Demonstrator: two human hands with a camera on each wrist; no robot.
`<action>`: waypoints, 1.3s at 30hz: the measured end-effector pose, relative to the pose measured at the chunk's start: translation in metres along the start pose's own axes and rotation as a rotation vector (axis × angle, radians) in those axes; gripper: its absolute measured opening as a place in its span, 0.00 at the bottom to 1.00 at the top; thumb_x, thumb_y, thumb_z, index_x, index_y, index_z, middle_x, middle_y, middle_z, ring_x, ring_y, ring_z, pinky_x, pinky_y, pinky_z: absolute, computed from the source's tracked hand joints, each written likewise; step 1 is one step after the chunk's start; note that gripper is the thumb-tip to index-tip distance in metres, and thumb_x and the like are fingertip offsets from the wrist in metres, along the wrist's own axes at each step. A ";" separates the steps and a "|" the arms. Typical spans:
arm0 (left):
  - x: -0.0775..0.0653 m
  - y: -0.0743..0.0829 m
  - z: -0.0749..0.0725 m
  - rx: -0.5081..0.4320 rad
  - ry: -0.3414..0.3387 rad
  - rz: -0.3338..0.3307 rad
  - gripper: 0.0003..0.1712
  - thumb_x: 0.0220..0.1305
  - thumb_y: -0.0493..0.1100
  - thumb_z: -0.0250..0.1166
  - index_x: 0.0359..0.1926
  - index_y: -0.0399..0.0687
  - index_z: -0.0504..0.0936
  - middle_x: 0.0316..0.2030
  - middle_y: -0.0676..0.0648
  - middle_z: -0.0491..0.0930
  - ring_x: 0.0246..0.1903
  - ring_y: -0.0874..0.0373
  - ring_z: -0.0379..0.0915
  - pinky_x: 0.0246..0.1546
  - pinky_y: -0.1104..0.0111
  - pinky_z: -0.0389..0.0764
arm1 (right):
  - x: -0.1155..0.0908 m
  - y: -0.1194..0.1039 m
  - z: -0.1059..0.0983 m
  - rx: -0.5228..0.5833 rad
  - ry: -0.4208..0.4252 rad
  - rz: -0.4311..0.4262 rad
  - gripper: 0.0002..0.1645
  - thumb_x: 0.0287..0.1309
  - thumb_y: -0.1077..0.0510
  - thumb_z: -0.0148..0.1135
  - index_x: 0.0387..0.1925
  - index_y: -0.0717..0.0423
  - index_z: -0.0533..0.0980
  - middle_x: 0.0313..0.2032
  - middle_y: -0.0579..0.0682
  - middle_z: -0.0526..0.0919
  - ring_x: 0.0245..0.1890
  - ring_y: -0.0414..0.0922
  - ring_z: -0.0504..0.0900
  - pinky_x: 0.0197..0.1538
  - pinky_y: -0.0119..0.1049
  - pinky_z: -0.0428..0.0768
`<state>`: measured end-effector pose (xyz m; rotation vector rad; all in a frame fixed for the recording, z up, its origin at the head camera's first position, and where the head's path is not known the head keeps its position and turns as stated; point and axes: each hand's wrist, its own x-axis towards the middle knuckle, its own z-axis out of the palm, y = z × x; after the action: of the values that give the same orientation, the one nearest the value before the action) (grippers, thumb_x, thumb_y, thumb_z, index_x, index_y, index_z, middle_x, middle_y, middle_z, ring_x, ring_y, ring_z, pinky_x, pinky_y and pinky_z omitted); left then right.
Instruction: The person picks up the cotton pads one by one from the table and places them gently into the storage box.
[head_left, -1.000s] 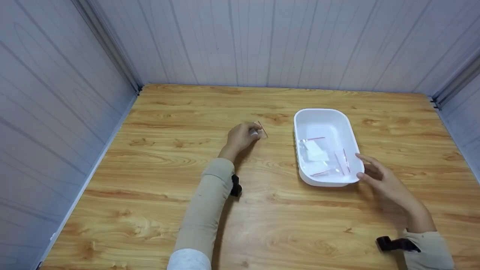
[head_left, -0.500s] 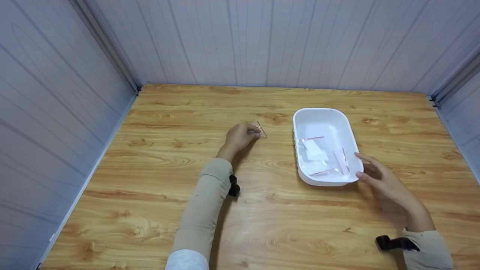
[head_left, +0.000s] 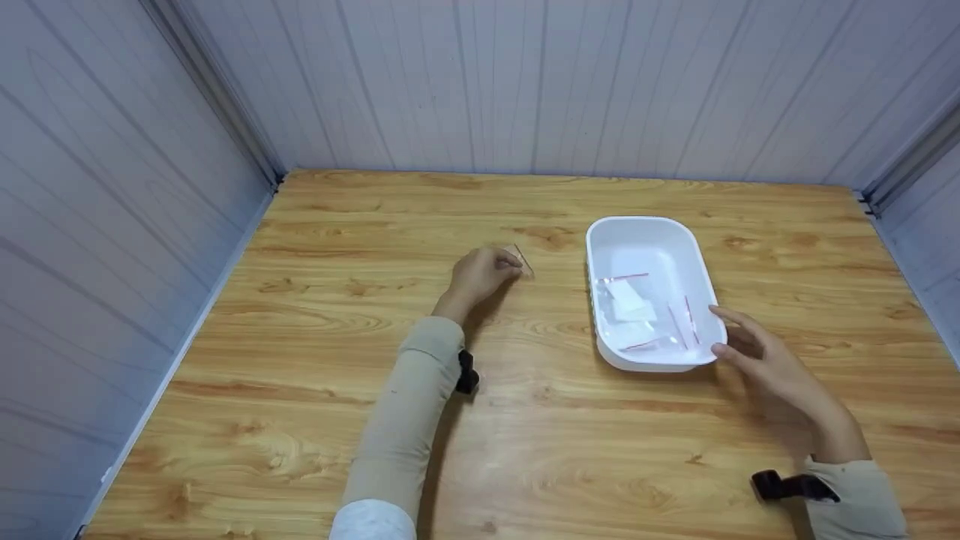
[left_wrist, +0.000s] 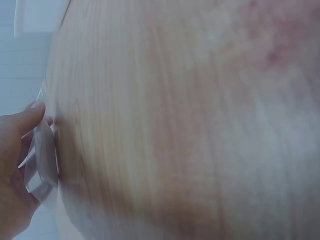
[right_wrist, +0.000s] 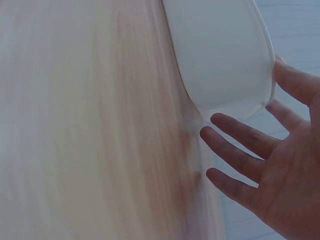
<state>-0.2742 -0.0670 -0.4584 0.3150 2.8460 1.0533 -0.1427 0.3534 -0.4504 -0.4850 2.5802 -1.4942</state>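
My left hand (head_left: 478,274) is low over the middle of the table, pinching a small clear zip bag (head_left: 522,260) with a red seal line. In the left wrist view the bag (left_wrist: 46,155) lies between thumb and fingers, with something pale inside it. My right hand (head_left: 766,367) is at the near right corner of a white plastic basin (head_left: 652,368); its thumb and index fingertips touch the rim. The right wrist view shows the other fingers (right_wrist: 235,155) spread and nearly straight, apart from the basin wall.
Inside the basin lie several clear zip bags (head_left: 631,301) with red seal lines, some with white contents. The wood-grain table (head_left: 570,450) is bounded by a pale panelled wall (head_left: 502,82) at the back and another panel (head_left: 90,225) on the left.
The left hand has shifted very slightly left, and the bag in its fingers now shows less of its white contents. The right hand and basin stay essentially in place.
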 end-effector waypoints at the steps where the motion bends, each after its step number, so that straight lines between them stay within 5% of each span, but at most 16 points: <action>1: 0.000 0.000 0.000 0.005 0.002 -0.002 0.10 0.67 0.48 0.66 0.45 0.54 0.89 0.48 0.53 0.85 0.50 0.57 0.79 0.54 0.60 0.75 | 0.000 0.000 0.000 0.004 0.001 -0.003 0.34 0.69 0.65 0.57 0.73 0.62 0.58 0.59 0.75 0.71 0.53 0.25 0.72 0.51 0.18 0.71; 14: -0.001 -0.003 -0.003 -0.053 0.091 -0.014 0.07 0.67 0.49 0.67 0.42 0.57 0.89 0.45 0.55 0.86 0.47 0.58 0.80 0.51 0.61 0.76 | 0.000 0.000 -0.001 -0.016 -0.011 0.046 0.35 0.70 0.61 0.57 0.74 0.60 0.57 0.61 0.75 0.69 0.53 0.24 0.70 0.51 0.17 0.70; 26: -0.001 0.009 -0.003 -0.027 0.221 0.084 0.09 0.66 0.51 0.66 0.42 0.58 0.90 0.45 0.56 0.85 0.48 0.59 0.79 0.47 0.63 0.78 | 0.000 0.001 -0.001 -0.021 -0.005 0.037 0.35 0.70 0.62 0.57 0.74 0.60 0.57 0.62 0.74 0.69 0.53 0.23 0.70 0.51 0.17 0.70; 39: -0.003 0.025 0.000 0.010 0.285 0.162 0.11 0.66 0.53 0.65 0.45 0.60 0.89 0.47 0.55 0.85 0.47 0.58 0.78 0.47 0.63 0.78 | -0.001 0.000 -0.002 -0.044 -0.010 0.034 0.35 0.70 0.62 0.58 0.74 0.59 0.58 0.63 0.74 0.68 0.53 0.22 0.69 0.52 0.16 0.68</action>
<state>-0.2671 -0.0494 -0.4424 0.4360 3.1221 1.2027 -0.1429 0.3554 -0.4496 -0.4501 2.6052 -1.4229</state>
